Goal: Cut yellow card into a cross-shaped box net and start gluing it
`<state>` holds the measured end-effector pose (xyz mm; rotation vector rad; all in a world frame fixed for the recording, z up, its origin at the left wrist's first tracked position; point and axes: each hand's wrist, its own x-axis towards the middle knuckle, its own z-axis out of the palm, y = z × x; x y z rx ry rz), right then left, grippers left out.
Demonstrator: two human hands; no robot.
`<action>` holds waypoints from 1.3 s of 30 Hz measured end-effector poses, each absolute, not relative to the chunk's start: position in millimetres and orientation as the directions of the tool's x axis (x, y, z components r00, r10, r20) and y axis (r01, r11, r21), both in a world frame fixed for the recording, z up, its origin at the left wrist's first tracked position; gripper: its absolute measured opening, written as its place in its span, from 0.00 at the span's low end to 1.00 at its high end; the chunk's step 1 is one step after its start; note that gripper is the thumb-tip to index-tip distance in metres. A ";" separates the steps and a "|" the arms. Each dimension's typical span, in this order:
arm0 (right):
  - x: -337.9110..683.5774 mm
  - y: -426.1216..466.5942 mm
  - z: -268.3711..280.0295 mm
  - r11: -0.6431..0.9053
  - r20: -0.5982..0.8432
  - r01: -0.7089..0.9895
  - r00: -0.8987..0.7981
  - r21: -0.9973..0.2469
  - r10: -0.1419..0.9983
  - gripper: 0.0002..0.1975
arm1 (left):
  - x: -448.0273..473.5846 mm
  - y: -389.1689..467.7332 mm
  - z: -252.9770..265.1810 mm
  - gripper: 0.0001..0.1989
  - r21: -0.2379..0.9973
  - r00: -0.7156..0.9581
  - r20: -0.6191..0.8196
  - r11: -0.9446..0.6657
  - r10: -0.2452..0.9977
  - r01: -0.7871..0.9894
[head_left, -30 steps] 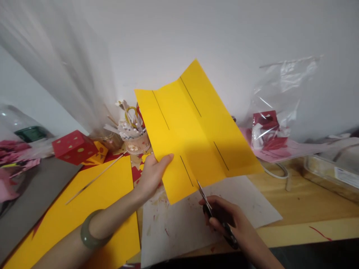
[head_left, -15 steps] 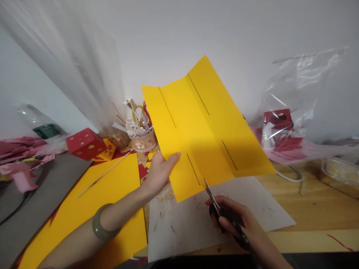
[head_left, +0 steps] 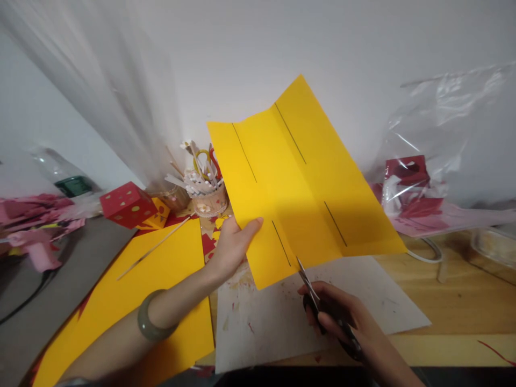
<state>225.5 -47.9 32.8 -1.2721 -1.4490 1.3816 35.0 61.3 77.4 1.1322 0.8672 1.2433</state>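
A creased yellow paper [head_left: 290,177] is being held up ahead of both hands, its left edge being pinched by the left hand [head_left: 231,248]; black-handled scissors [head_left: 310,289] are being grasped in the right hand [head_left: 344,309], their tips being held at the paper's lower edge; a white sheet [head_left: 258,338] is being overhung by the right hand.

1. left hand [head_left: 236,244] grips the left edge of a creased yellow paper [head_left: 278,183] marked with four black lines [head_left: 335,224].
2. right hand [head_left: 342,309] holds scissors [head_left: 313,295], blades [head_left: 305,277] at the paper's lower edge.
3. white sheet [head_left: 258,336] lies on the table [head_left: 455,301] below.
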 end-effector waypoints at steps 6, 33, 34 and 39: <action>224.6 -47.0 34.4 -0.090 -0.129 0.177 -0.226 -0.980 0.966 0.24 | 34.7 62.0 76.5 0.07 0.961 0.155 0.086 -0.040 0.984 -0.275; 222.7 -47.1 40.1 -0.078 -0.117 0.194 -0.199 -0.978 0.973 0.24 | 34.2 61.5 76.0 0.08 0.967 0.159 0.075 -0.033 0.984 -0.251; 222.5 -46.9 40.9 -0.087 -0.126 0.193 -0.202 -0.977 0.971 0.24 | 34.1 61.6 75.8 0.08 0.968 0.160 0.079 -0.037 0.984 -0.249; 222.6 -46.3 38.5 -0.089 -0.126 0.187 -0.197 -0.978 0.972 0.25 | 33.4 61.7 76.4 0.08 0.971 0.160 0.090 -0.051 0.983 -0.233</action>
